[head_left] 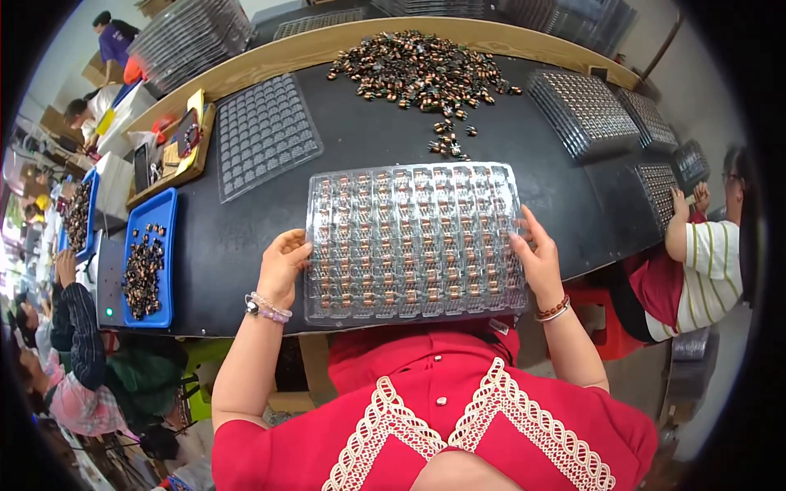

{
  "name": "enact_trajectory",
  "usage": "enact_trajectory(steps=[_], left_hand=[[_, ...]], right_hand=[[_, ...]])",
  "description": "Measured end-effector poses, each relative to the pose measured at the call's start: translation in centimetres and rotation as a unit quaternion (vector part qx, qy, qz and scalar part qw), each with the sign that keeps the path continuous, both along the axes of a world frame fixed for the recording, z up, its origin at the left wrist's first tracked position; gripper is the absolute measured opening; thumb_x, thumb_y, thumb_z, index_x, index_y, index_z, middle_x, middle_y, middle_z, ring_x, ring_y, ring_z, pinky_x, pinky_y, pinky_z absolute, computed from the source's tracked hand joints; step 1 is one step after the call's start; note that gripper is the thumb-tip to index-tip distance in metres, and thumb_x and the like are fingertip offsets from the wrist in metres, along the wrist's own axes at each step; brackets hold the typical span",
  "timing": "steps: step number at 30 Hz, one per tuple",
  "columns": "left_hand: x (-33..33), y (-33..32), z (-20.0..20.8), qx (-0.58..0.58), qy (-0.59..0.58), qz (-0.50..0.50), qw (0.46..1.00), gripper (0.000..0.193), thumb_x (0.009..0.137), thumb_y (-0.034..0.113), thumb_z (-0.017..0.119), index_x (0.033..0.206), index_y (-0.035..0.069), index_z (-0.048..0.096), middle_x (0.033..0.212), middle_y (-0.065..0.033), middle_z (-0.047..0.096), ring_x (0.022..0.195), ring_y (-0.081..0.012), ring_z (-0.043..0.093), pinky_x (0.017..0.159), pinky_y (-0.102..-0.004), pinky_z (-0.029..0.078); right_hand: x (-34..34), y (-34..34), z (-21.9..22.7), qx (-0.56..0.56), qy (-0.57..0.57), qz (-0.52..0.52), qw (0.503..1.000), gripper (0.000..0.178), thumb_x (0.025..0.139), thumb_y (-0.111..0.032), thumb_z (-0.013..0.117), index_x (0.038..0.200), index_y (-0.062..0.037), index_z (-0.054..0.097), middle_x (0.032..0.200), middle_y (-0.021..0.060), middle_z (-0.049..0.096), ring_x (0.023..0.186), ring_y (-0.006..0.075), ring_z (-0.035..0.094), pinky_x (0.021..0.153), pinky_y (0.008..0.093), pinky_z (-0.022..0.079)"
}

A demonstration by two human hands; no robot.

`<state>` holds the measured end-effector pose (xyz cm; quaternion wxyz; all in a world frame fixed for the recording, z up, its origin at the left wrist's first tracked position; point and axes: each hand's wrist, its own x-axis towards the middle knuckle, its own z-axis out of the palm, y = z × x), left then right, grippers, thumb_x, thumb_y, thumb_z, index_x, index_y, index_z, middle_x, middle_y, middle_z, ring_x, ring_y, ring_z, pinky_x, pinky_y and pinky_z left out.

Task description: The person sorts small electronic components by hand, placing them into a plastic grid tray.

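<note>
A clear plastic blister tray (416, 245) spans the space between my hands at the near edge of the black table. Rows of small copper-coloured parts, seemingly coils, sit in its pockets. My left hand (284, 260) grips the tray's left edge, thumb over the rim. On the opposite edge, my right hand (537, 255) is closed with the fingers partly behind the plastic. Beyond the tray lies a large heap of loose small coil parts (422, 69), with a few strays (448, 146) nearer the tray. An unfilled clear tray (268, 135) rests at the far left.
A blue bin (149, 262) of loose parts stands at left, near a wooden box (176, 151) of odds and ends. Stacked filled trays (585, 114) occupy the right side. A wooden rim (278, 51) borders the table's far side. A co-worker's hand (679, 204) touches trays at right.
</note>
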<state>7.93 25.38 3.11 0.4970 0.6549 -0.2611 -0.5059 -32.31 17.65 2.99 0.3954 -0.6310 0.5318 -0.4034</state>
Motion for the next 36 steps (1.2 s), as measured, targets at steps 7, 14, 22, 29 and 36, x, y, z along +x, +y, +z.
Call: enact_trajectory(steps=[7, 14, 22, 29, 36], left_hand=[[2.7, -3.6, 3.3, -0.064, 0.016, -0.043, 0.997, 0.047, 0.086, 0.003, 0.060, 0.131, 0.004, 0.045, 0.114, -0.0074, 0.059, 0.094, -0.0161, 0.060, 0.077, -0.0294, 0.052], [18.0, -9.8, -1.3, -0.234, 0.112, 0.162, 0.952, 0.036, 0.086, -0.006, 0.053, 0.120, 0.001, 0.048, 0.098, -0.0128, 0.063, 0.080, -0.0199, 0.063, 0.067, -0.0313, 0.053], [10.8, -5.4, -3.6, -0.142, -0.553, 0.197, 0.797, 0.052, 0.088, 0.019, 0.061, 0.134, 0.002, 0.042, 0.135, -0.0199, 0.038, 0.127, -0.0307, 0.036, 0.105, -0.0382, 0.029], [0.3, 2.9, 0.4, 0.036, -0.115, -0.158, 0.980, 0.042, 0.089, 0.005, 0.056, 0.129, -0.004, 0.048, 0.114, -0.0129, 0.059, 0.090, -0.0170, 0.060, 0.072, -0.0298, 0.052], [2.8, 4.0, -3.8, -0.133, -0.375, -0.009, 0.917, 0.040, 0.086, -0.002, 0.057, 0.126, -0.003, 0.051, 0.107, -0.0091, 0.062, 0.092, -0.0128, 0.058, 0.079, -0.0249, 0.048]], right_hand=[[2.1, -2.2, 6.5, 0.030, -0.179, 0.038, 0.983, 0.049, 0.093, -0.009, 0.052, 0.139, -0.0008, 0.038, 0.117, 0.0087, 0.061, 0.073, 0.0011, 0.049, 0.057, 0.0150, 0.041], [1.5, -4.3, 4.4, -0.034, -0.115, 0.018, 0.993, 0.055, 0.094, -0.017, 0.055, 0.142, -0.0009, 0.033, 0.137, 0.0170, 0.045, 0.116, 0.0219, 0.051, 0.092, 0.0315, 0.045], [-2.3, -0.6, 0.3, 0.156, 0.109, -0.039, 0.981, 0.057, 0.089, -0.016, 0.061, 0.136, 0.0054, 0.038, 0.120, 0.0182, 0.059, 0.104, 0.0225, 0.059, 0.086, 0.0329, 0.049], [-2.5, -0.8, 1.7, 0.257, 0.021, -0.011, 0.966, 0.037, 0.087, -0.008, 0.064, 0.115, 0.0141, 0.056, 0.102, 0.0167, 0.066, 0.085, 0.0204, 0.066, 0.074, 0.0311, 0.055], [0.0, 4.5, 2.2, 0.369, -0.101, 0.056, 0.922, 0.047, 0.085, -0.005, 0.064, 0.124, 0.0116, 0.044, 0.098, 0.0161, 0.065, 0.084, 0.0220, 0.067, 0.074, 0.0320, 0.056]])
